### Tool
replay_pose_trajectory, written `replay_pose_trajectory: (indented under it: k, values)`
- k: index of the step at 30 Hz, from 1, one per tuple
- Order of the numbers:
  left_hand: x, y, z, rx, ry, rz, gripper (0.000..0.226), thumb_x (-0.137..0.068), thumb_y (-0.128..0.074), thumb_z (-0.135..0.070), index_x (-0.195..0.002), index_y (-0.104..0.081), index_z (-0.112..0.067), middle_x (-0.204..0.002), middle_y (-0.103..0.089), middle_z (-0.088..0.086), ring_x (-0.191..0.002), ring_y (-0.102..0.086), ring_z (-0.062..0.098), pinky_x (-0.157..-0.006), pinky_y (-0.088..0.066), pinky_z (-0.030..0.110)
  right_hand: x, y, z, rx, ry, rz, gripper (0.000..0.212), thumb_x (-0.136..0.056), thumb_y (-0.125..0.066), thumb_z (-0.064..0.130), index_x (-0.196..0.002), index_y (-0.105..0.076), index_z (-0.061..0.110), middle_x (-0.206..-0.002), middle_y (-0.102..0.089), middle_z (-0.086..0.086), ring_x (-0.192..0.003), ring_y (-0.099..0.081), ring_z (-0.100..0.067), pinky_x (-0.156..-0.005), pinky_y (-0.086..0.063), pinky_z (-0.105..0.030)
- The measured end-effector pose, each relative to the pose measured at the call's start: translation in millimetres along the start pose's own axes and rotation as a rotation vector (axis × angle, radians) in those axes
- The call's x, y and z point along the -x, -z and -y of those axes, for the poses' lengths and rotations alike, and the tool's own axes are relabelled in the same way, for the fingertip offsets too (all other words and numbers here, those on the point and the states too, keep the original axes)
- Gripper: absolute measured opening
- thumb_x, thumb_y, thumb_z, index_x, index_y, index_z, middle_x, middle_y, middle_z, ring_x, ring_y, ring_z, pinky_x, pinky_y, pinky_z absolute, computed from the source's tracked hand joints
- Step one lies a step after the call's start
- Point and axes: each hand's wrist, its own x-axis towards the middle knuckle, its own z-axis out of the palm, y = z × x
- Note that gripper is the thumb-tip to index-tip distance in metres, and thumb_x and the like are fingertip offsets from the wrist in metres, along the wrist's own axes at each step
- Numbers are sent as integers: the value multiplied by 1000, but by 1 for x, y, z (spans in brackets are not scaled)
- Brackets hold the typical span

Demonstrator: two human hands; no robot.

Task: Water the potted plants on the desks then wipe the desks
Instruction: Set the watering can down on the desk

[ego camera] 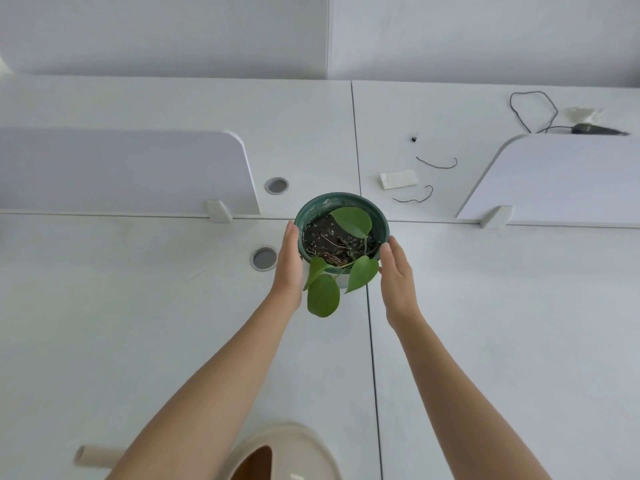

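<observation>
Head view: white worktop [138,323] made of four desk panels meeting at a cross-shaped seam. The green pot [342,233] sits at that junction, dark soil visible inside, with the plant [349,221] bearing one leaf over the soil and three leaves hanging over the near rim. Left hand [289,271] is flat against the pot's left side, fingers extended along the wall, palm facing inward. Right hand [398,278] stands at the pot's right side, fingers straight and together, fingertips beside the rim; contact with the pot cannot be confirmed. Neither hand is curled closed; the pot lies between the two open palms. Both forearms reach in from the bottom edge. Two round cable grommets [276,185] lie left of the pot, one beyond the cross seam, one nearer. White divider panels [121,171] stand left and right of the pot. On the far right panel: a folded white paper scrap [398,179], short black wire pieces [437,163], a looped black cable [533,110]. At the bottom edge, a cream watering can [294,445] with its spout [93,455] pointing left.
</observation>
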Motion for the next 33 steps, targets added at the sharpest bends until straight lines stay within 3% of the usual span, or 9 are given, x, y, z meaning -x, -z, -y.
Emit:
replay_pose_trajectory:
  k: [3,7,12,16,20,24,27,30,33]
  values:
    - [5,0,7,-37,8,-26,58,-95,-27,-50,-146,-27,-22,-151,-33,-2,-138,-29,10,-110,-24,26,-5,3,6,17,-20,16,44,-94,-31,39,-123,-51,12,-126,-57,-7,-119,-51,-21,-105,-40,-39]
    - [19,6,2,-100,30,-69,55,-98,-23,-45,-148,-19,-23,-156,-20,-8,-142,-18,8,-118,-13,36,-1,7,11,60,-86,35,56,-84,-30,59,-112,-50,15,-125,-53,1,-126,-45,-22,-110,-34,-46]
    - [73,41,-28,-12,-74,-200,37,-96,-32,-40,-127,-45,-24,-119,-47,-7,-111,-46,9,-98,-33,30,47,22,0,54,-140,-68,52,-96,-29,41,-142,-30,16,-149,-35,-2,-137,-32,-19,-115,-25,-45]
    - [142,79,-40,68,-164,-274,47,-86,-39,-38,-129,-46,-18,-119,-55,0,-109,-55,17,-92,-41,30,104,35,-2,84,-119,-58,44,-96,-33,36,-131,-46,13,-135,-50,-5,-126,-45,-20,-110,-33,-45]
    - [205,112,-29,52,-280,-390,35,-77,-36,-35,-94,-63,-19,-87,-70,-4,-81,-66,9,-76,-48,23,160,39,-6,144,-102,15,39,-96,-35,33,-122,-55,12,-125,-57,-5,-120,-50,-19,-107,-37,-43]
    - [253,139,1,35,-334,-537,30,-80,-35,-23,-80,-64,-16,-67,-71,-5,-65,-65,7,-67,-50,16,206,40,-17,221,-65,65,36,-95,-39,31,-115,-61,11,-116,-61,1,-116,-53,-16,-105,-40,-38]
    - [278,154,28,11,-354,-609,33,-85,-32,-7,-76,-63,-16,-63,-70,-11,-61,-63,3,-64,-49,13,230,39,-28,262,-50,93,34,-94,-42,31,-115,-61,11,-111,-62,6,-108,-55,-10,-92,-41,-22]
    - [289,166,48,17,-281,-659,30,-81,-33,-20,-75,-62,-17,-62,-69,-8,-62,-61,6,-66,-46,20,248,34,-38,271,-54,121,27,-93,-44,28,-109,-62,15,-101,-61,14,-95,-54,4,-72,-42,-4]
    - [285,173,58,54,-168,-701,26,-89,-37,-15,-83,-62,-13,-80,-65,6,-75,-58,22,-67,-43,26,261,30,-45,290,-57,122,15,-94,-45,24,-100,-59,23,-99,-61,12,-94,-56,-4,-72,-41,-7]
